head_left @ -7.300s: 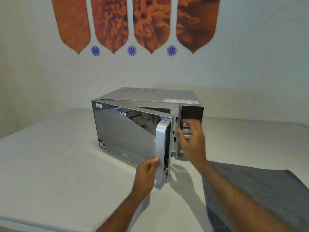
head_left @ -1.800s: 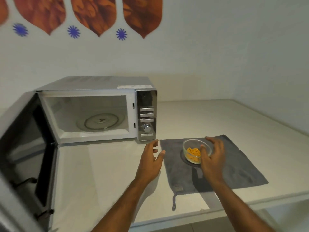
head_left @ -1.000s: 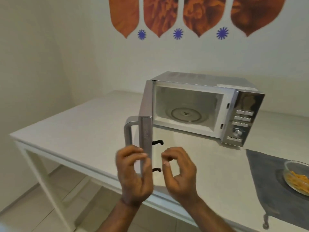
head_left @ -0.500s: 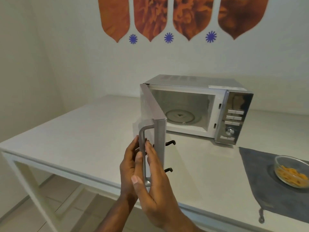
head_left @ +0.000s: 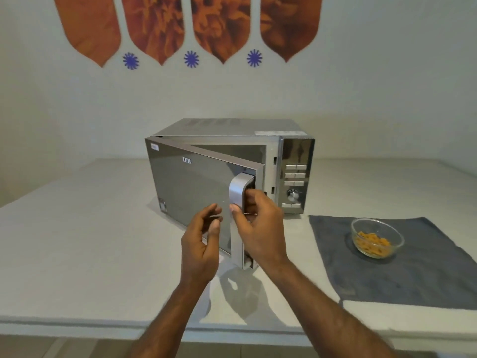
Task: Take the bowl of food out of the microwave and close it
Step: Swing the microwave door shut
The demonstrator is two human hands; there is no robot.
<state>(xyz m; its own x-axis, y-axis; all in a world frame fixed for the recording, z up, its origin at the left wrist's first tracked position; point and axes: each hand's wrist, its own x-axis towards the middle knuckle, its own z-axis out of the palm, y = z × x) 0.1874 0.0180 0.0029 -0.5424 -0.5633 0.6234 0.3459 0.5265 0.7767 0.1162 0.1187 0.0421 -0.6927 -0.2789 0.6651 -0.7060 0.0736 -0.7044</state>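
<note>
Although the door is not yet shut, the first half of the job looks finished: the glass bowl (head_left: 377,237) of orange food sits out of the oven, on the grey cloth (head_left: 413,267) at about four o'clock from the microwave (head_left: 232,130), well apart from it. What remains is the closing. The mirrored door (head_left: 196,187) hangs partly ajar, hinged at the left, its free edge swung out toward the camera with a wedge of the cavity showing behind it. The right hand (head_left: 260,228) is clamped on the silver door handle (head_left: 238,195), thumb on the front face and fingers curled behind. The left hand (head_left: 201,244) hovers just beside the handle at nine o'clock, fingers loosely spread and holding nothing; whether its fingertips touch the door glass is hard to say from this angle. A short push inward should latch the door against the control panel (head_left: 295,177) side, completing the task on the white counter (head_left: 77,241).
</note>
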